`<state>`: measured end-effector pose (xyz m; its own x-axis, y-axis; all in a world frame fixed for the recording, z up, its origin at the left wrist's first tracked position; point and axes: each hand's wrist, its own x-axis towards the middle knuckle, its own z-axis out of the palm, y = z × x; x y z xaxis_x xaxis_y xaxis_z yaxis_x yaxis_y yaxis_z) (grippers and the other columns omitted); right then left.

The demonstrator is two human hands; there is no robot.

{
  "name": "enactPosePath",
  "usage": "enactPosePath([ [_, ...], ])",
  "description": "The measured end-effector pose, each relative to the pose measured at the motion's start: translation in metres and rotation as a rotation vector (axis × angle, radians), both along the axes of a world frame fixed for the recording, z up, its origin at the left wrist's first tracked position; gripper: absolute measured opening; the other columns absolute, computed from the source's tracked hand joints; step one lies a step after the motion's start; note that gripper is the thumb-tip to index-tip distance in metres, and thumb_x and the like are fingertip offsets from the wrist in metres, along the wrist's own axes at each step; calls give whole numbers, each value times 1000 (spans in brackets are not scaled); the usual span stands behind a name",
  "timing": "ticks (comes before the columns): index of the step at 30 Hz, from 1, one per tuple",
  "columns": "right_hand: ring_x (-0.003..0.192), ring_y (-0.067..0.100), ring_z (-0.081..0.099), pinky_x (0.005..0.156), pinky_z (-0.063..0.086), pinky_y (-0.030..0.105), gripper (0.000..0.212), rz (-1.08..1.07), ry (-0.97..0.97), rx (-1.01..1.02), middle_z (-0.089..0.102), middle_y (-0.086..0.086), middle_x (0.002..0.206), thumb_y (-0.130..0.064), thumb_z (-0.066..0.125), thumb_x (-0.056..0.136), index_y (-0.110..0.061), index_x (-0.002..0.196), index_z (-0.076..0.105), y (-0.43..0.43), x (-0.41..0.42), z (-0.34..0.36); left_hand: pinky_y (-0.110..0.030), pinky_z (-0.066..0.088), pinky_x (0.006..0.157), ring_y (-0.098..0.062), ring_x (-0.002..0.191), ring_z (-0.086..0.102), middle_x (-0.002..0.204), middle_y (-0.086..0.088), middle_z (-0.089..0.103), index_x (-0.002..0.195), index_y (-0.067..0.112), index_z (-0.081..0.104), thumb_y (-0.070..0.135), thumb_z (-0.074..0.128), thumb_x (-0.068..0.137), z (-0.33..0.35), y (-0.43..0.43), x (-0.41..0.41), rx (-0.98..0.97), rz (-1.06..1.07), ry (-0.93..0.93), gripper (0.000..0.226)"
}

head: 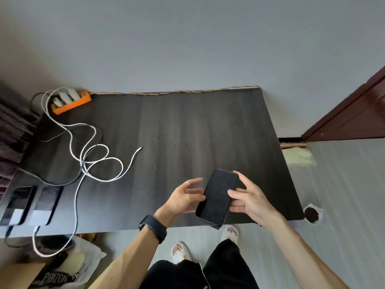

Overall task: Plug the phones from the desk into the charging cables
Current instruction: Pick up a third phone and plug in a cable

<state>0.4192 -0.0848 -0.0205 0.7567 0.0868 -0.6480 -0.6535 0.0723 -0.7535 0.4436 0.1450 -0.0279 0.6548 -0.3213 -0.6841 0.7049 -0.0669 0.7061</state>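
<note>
1. The dark desk (187,132) stands against a grey wall and fills the middle of the view.
2. White cables (98,161) loop over the desk's left half, running from the far-left corner toward the near edge. One free plug (140,148) lies on bare desk, well apart from both hands.
3. The right hand (252,199) grips a black phone (217,197) just above the desk's near edge, right of centre. Its thumb lies on the dark screen, its forefinger runs along the far right corner, and its other fingers are underneath.
4. The left hand (183,197) is palm-up just beside the phone, with fingers spread and slightly bent. Its fingertips reach the phone's left edge, but I cannot tell whether they touch it.
5. The phone is tilted, screen up, with its far end pointing away and to the right.
6. Two phones (31,205) lie side by side at the desk's near-left corner, and a white cable meets the near end of the right one.
7. An orange power strip (71,101) with white chargers plugged in sits at the far-left corner.
8. A black band (153,228) circles the left wrist.
9. A ring (188,183) is on a left finger.
</note>
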Motion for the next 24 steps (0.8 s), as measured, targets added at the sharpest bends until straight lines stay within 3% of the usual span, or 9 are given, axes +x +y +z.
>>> enactPosePath([
  [3,102,37,73,86,59,55,68,145,-36,14,74,13,117,-1,60,96,-36,150,35,25,-11,15,-39,60,80,-35,106,69,123,-20,69,133,25,58,-10,59,88,6,25,-13,-142,-2,29,57],
  [9,100,35,74,82,60,55,79,322,-64,-7,75,10,115,0,61,95,-36,156,26,65,-14,17,-55,56,90,-35,98,67,117,-24,67,132,36,55,-17,48,81,5,63,-46,-138,70,16,74],
  [15,96,29,76,72,62,44,80,436,-46,13,78,8,107,-1,64,94,-25,158,22,115,-27,1,-45,57,88,-34,104,65,118,-19,70,134,41,52,-13,53,80,-4,102,-96,-99,245,85,77],
  [18,92,29,76,72,62,42,74,470,-1,-25,79,10,103,-4,66,92,-19,155,30,149,-36,-21,-53,53,98,-44,116,62,119,-26,68,131,39,56,-12,59,84,-15,134,-117,-122,381,171,70],
  [20,84,28,76,75,63,43,59,475,19,-104,79,11,100,-9,67,90,-15,145,47,171,-39,-36,-57,49,102,-47,120,59,125,-31,62,132,34,59,-13,58,84,-24,154,-127,-183,504,235,67],
  [24,79,27,78,79,63,40,38,486,42,-273,77,7,98,-20,68,84,-15,122,65,223,-13,-53,-56,48,102,-40,108,60,119,-28,67,132,30,61,-13,56,83,-37,205,-129,-128,699,271,65],
])
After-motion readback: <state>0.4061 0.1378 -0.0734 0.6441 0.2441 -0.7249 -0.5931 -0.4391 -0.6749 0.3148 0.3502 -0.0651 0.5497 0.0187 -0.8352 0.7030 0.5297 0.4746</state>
